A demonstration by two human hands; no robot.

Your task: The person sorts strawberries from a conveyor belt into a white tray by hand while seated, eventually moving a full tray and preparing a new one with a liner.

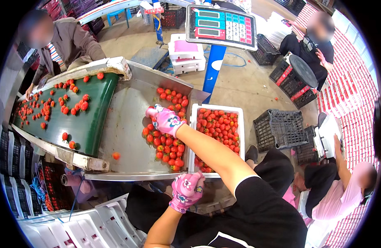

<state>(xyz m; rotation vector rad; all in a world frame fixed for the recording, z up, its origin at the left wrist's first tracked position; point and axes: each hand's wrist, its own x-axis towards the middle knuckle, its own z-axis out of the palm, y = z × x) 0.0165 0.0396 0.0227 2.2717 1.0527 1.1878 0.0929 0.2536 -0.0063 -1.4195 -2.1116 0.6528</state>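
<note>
My right hand (166, 120), in a pink flowered glove, reaches across a metal chute tray (125, 124) and lies on the cherry tomatoes (168, 148) heaped at its right end. Its fingertips are hidden, so a grip cannot be made out. Close to my body, my left hand (186, 189), gloved alike, has its fingers curled by the tray's front edge and the near corner of a white foam box (241, 130). Whether it grips that corner is unclear. Tomatoes fill the box, which adjoins the tray; my right forearm crosses above it. One blurred tomato (116, 155) is alone on the tray.
A green conveyor belt (85, 124) carrying scattered tomatoes ends at the tray's left; a person (75, 40) reaches over it. A scale display (221, 27) stands on a blue post behind. Black crates (280, 130) and two seated people are at right. White boxes (97, 226) lie at lower left.
</note>
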